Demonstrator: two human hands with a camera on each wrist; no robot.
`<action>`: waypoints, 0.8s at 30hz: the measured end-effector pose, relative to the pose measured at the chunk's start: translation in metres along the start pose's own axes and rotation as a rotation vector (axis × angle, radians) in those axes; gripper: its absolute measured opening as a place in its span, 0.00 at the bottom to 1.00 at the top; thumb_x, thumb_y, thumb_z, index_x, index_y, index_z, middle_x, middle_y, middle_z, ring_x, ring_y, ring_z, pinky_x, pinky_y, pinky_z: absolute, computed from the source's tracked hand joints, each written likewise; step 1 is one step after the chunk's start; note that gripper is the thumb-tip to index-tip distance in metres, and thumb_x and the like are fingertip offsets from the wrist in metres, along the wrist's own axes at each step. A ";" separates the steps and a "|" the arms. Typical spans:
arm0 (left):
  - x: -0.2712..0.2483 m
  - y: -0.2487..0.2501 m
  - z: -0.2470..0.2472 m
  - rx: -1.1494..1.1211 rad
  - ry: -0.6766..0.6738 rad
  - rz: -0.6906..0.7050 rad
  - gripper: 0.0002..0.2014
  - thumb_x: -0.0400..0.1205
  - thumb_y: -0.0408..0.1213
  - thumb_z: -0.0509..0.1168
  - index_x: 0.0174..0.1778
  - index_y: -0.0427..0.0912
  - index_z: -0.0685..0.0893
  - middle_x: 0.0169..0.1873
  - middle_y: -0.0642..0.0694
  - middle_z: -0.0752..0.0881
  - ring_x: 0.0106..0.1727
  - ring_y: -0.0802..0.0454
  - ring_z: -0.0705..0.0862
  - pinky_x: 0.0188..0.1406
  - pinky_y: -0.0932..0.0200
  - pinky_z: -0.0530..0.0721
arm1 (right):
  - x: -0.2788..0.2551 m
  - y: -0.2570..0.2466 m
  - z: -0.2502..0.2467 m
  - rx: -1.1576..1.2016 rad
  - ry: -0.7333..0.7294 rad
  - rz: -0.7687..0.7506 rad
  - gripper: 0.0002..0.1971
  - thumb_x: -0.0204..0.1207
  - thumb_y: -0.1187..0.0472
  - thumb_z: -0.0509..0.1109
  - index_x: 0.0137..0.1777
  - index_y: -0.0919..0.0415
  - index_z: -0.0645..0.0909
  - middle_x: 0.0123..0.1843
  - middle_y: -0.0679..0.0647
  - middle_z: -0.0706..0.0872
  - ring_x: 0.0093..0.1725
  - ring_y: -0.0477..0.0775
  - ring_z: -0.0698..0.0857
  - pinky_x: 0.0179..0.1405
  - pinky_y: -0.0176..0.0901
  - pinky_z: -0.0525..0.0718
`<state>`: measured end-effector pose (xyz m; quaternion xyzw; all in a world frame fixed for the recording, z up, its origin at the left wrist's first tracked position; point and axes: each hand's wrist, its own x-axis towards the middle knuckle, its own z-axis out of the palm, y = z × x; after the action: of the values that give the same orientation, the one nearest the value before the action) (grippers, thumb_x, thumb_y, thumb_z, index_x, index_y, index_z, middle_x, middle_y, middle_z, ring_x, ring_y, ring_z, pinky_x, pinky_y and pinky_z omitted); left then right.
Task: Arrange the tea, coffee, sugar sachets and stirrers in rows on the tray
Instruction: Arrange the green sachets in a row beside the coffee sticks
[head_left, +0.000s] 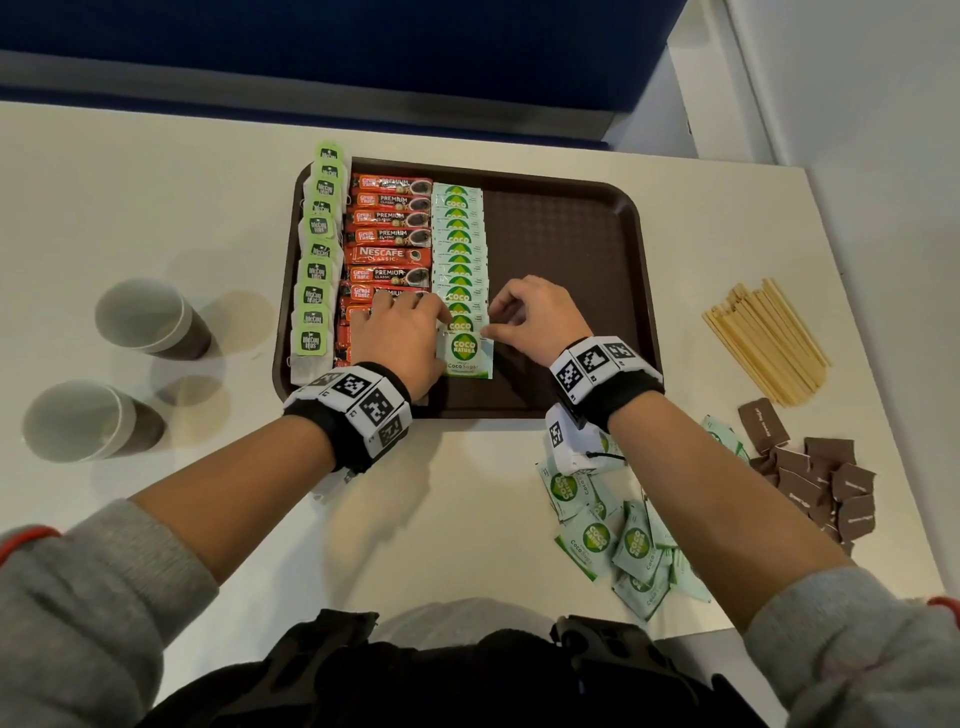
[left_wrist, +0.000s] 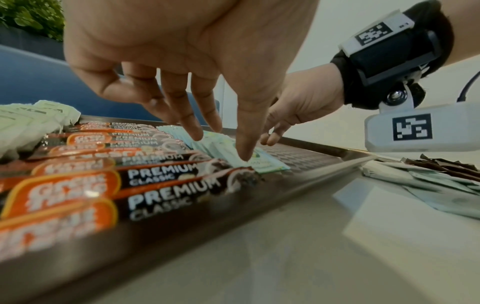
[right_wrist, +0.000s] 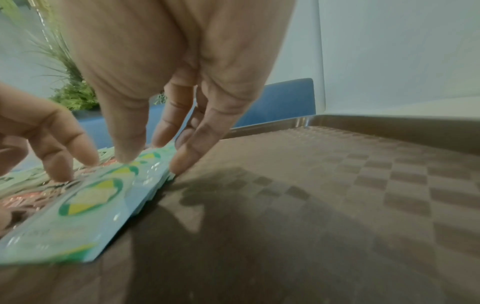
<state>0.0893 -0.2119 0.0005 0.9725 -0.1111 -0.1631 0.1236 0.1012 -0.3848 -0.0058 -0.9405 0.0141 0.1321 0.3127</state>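
Observation:
On the brown tray (head_left: 561, 270) lie three rows: green-tagged tea bags (head_left: 317, 270) at the left, orange coffee sachets (head_left: 389, 254) beside them, then overlapping green coco sugar sachets (head_left: 458, 244). Both hands are at the near end of the sugar row. My left hand (head_left: 415, 327) touches the left side of the nearest sugar sachet (head_left: 465, 356) with straight fingers (left_wrist: 244, 152). My right hand (head_left: 524, 317) has its thumb on top of the row and its fingers (right_wrist: 182, 162) against the row's right edge. The left hand covers the nearest coffee sachets.
Wooden stirrers (head_left: 769, 343) lie in a bundle right of the tray. Loose green sugar sachets (head_left: 618, 540) and brown sugar sachets (head_left: 815, 483) are heaped at the near right. Two paper cups (head_left: 150, 319) (head_left: 88, 421) stand at the left. The tray's right half is bare.

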 end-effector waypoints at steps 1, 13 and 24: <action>-0.001 0.001 -0.001 -0.003 0.005 0.006 0.24 0.75 0.45 0.73 0.65 0.52 0.74 0.67 0.47 0.77 0.71 0.41 0.69 0.66 0.42 0.68 | -0.003 0.000 -0.005 -0.009 -0.003 0.000 0.10 0.67 0.59 0.80 0.45 0.58 0.83 0.44 0.48 0.78 0.38 0.45 0.81 0.38 0.24 0.75; -0.039 0.051 0.010 -0.065 -0.079 0.270 0.26 0.72 0.50 0.74 0.64 0.51 0.75 0.62 0.45 0.79 0.65 0.42 0.73 0.62 0.48 0.73 | -0.094 0.029 -0.048 -0.058 -0.151 0.259 0.20 0.62 0.53 0.83 0.52 0.53 0.82 0.46 0.48 0.83 0.46 0.47 0.82 0.49 0.41 0.82; -0.095 0.112 0.068 -0.005 -0.363 0.362 0.48 0.61 0.60 0.79 0.74 0.51 0.65 0.69 0.45 0.69 0.71 0.43 0.67 0.66 0.44 0.76 | -0.200 0.091 -0.033 -0.538 -0.278 0.349 0.64 0.47 0.39 0.85 0.81 0.51 0.52 0.82 0.59 0.55 0.81 0.62 0.54 0.80 0.58 0.60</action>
<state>-0.0418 -0.3072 -0.0037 0.8912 -0.3034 -0.3105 0.1314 -0.0939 -0.4889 0.0177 -0.9457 0.0967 0.3094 0.0254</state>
